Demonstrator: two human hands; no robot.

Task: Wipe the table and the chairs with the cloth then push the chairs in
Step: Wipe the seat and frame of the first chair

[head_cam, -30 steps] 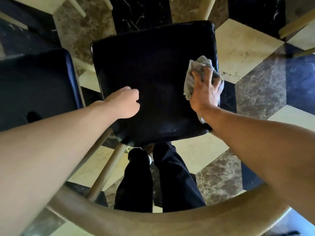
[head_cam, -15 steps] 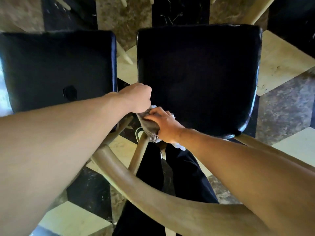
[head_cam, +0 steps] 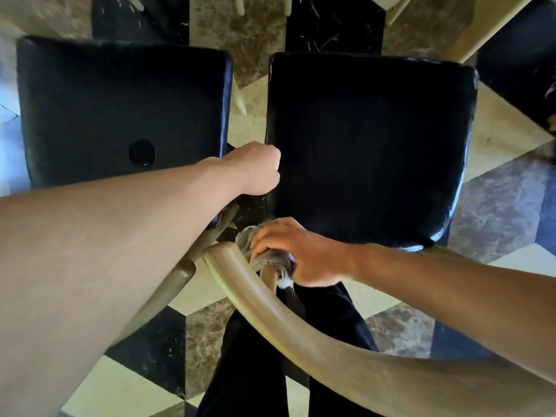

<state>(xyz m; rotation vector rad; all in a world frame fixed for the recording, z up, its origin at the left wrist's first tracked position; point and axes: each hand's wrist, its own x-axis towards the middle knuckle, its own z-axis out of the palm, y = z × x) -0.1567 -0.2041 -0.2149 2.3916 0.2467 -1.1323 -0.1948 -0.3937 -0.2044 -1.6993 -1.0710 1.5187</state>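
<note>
Two chairs with black padded seats stand side by side below me, the right chair seat [head_cam: 370, 145] and the left chair seat [head_cam: 120, 106]. The right chair's curved wooden backrest [head_cam: 288, 323] sweeps across the lower frame. My right hand [head_cam: 304, 254] grips a crumpled grey cloth [head_cam: 270, 257] against the left end of that backrest, where a spindle meets it. My left hand [head_cam: 255, 167] is curled into a fist at the near left corner of the right seat; what its fingers hold is hidden.
The floor [head_cam: 505, 206] is patterned marble in cream, brown and black tiles. Pale wooden legs of other furniture [head_cam: 469, 31] show at the top. My dark trouser legs [head_cam: 249, 356] stand behind the backrest. The left seat has a round dent [head_cam: 142, 152].
My right hand has carried the cloth from the right side of the seat down to the left end of the backrest. The view has swung left. My left hand stays at the seat corner.
</note>
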